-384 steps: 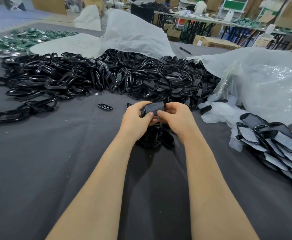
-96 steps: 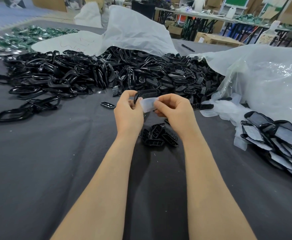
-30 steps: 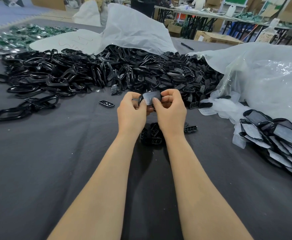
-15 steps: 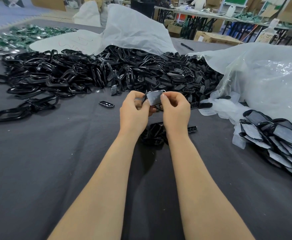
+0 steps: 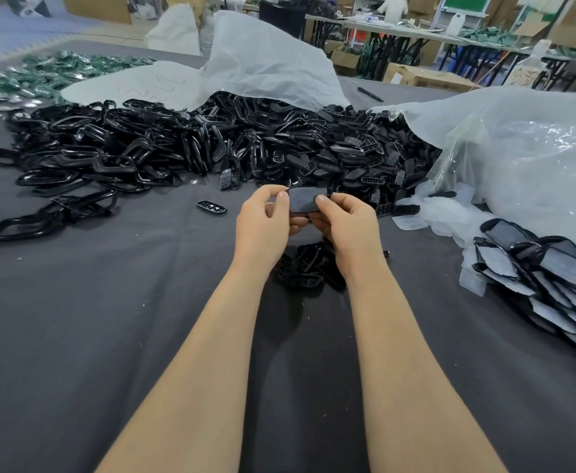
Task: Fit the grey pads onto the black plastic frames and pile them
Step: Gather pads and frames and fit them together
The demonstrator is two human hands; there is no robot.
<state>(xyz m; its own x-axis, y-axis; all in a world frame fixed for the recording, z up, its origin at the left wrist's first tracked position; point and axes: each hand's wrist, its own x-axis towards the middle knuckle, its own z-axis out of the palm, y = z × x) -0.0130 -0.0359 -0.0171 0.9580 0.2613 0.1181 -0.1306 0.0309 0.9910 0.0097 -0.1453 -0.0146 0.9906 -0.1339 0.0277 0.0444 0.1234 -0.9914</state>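
A grey pad point(image 5: 303, 199) is held above the dark cloth point(image 5: 74, 319), clamped between the left hand point(image 5: 262, 225) and the right hand point(image 5: 351, 228). Its face is matt, dark grey and oblong with rounded corners, edged in black. Both thumbs are pressed on its ends, with the fingers curled behind it. A small pile of black frames point(image 5: 305, 269) is seen just below, on the cloth.
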